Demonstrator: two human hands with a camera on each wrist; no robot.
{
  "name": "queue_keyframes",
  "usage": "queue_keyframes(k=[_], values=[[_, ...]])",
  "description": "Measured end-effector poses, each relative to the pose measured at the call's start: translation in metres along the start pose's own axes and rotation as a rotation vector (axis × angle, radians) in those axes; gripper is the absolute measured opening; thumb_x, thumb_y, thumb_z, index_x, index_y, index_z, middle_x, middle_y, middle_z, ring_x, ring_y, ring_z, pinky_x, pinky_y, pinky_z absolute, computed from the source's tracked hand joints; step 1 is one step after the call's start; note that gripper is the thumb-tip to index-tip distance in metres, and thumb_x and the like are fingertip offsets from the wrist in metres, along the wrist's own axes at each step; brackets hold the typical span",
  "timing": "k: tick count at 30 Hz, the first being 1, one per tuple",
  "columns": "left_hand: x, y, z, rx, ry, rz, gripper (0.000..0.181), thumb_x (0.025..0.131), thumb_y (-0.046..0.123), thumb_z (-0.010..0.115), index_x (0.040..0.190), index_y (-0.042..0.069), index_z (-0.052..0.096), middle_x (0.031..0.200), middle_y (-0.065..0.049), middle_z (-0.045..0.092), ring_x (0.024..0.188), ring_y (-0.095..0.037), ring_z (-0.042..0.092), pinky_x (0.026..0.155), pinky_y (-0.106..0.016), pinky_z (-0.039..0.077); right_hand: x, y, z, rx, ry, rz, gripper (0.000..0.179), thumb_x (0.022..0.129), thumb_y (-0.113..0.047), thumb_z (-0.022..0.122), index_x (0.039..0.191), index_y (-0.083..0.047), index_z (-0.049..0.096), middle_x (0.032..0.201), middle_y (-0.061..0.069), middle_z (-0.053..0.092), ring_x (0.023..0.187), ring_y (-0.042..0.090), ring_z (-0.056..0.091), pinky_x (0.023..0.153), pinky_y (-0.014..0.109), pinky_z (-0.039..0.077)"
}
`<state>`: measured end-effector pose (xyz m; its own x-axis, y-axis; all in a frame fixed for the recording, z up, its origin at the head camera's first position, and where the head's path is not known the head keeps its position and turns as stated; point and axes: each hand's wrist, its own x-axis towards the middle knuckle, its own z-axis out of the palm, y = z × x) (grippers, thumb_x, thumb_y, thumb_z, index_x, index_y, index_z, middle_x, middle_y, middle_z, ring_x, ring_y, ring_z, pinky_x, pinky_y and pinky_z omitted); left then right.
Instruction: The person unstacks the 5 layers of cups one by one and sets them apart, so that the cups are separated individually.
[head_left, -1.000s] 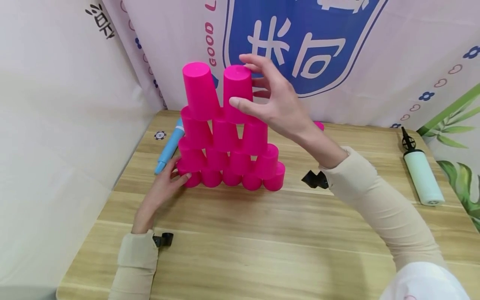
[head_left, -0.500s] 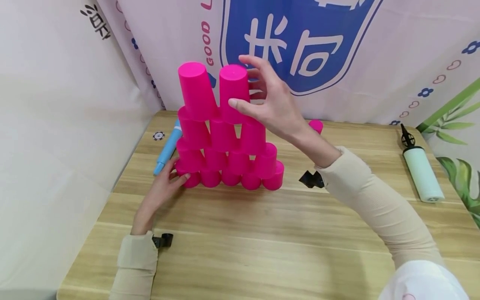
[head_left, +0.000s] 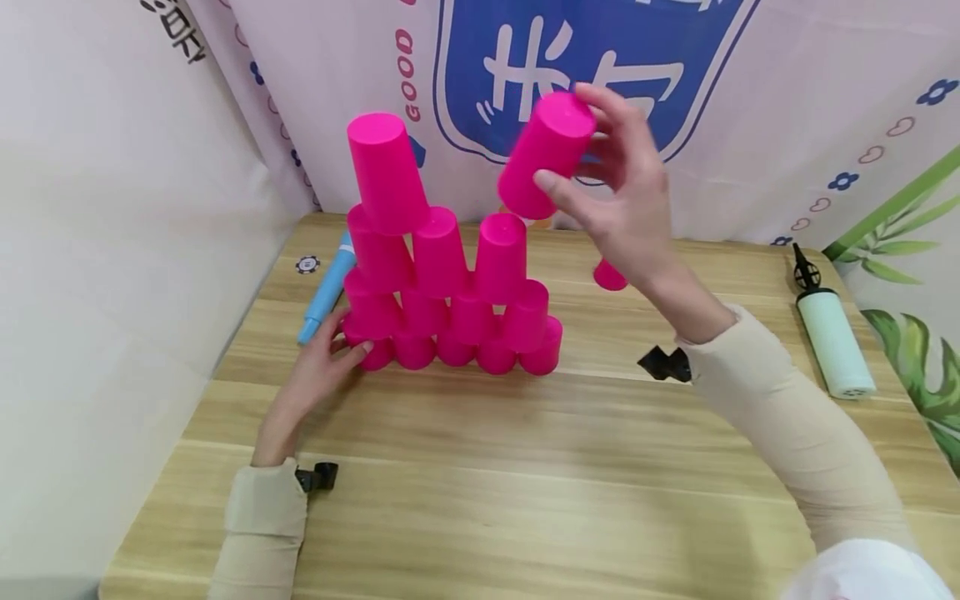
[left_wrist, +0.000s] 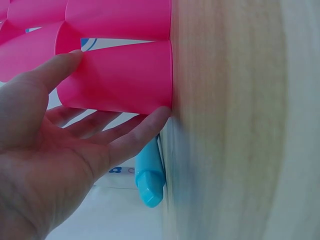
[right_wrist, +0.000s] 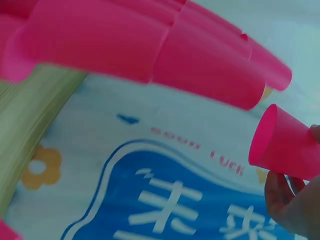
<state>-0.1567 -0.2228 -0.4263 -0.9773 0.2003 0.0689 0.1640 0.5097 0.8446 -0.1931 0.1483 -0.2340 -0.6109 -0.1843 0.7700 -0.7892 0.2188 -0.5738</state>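
Note:
My right hand (head_left: pixel 630 183) holds a pink plastic cup (head_left: pixel 543 158) between thumb and fingers, tilted, mouth down, clear above the stack. The right wrist view shows this cup (right_wrist: pixel 290 142) apart from the stacked ones. Rows of upturned pink cups form a pyramid (head_left: pixel 472 321). One cup (head_left: pixel 386 179) stands alone on its upper left, over a row of three. Low on the left, my left hand (head_left: pixel 318 371) touches the bottom corner cup (left_wrist: pixel 120 80); its fingers lie fairly straight along the side and the thumb tip rests near its base.
Behind the pyramid, another pink cup (head_left: pixel 610 275) stands on the wooden table (head_left: pixel 480 483), partly hidden by my right forearm. A blue tube-shaped pump (head_left: pixel 327 287) lies at left, and a pale green hand pump (head_left: pixel 834 342) at right. A printed curtain (head_left: pixel 330 83) hangs behind.
My right hand has lifted the right-hand cup of the top row off the stack and moved it right and up, tilting it. The left hand keeps its place at the corner cup.

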Motion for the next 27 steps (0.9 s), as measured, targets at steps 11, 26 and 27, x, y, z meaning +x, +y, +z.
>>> queue_keyframes(k=[11,26,27], values=[[-0.004,-0.003,-0.008,0.033,-0.014,-0.002,0.063,0.097,0.021,0.058,0.148,0.002,0.027,0.140,-0.022,0.041,0.127,-0.042,0.042,0.105,-0.058,0.037,-0.042,0.058,-0.065,-0.110,0.227,0.397,0.064,0.082,-0.008,0.073,0.139,-0.012,0.043,0.126,0.006,0.054,0.107,0.021,0.057,0.087,0.025,0.051],[-0.004,-0.002,-0.004,0.032,-0.017,-0.001,0.063,0.097,0.022,0.059,0.147,0.001,0.027,0.139,-0.022,0.042,0.127,-0.042,0.043,0.104,-0.058,0.038,-0.091,0.136,-0.120,-0.385,0.293,0.601,0.062,0.086,-0.018,0.068,0.141,-0.016,0.039,0.132,0.002,0.050,0.107,0.014,0.052,0.090,0.026,0.050],[-0.004,-0.002,-0.004,0.031,-0.015,-0.001,0.063,0.097,0.022,0.059,0.147,0.000,0.028,0.139,-0.022,0.042,0.127,-0.042,0.043,0.104,-0.058,0.038,-0.095,0.141,-0.124,-0.397,0.284,0.624,0.062,0.087,-0.019,0.068,0.142,-0.016,0.038,0.133,0.003,0.049,0.108,0.015,0.052,0.091,0.026,0.050]])
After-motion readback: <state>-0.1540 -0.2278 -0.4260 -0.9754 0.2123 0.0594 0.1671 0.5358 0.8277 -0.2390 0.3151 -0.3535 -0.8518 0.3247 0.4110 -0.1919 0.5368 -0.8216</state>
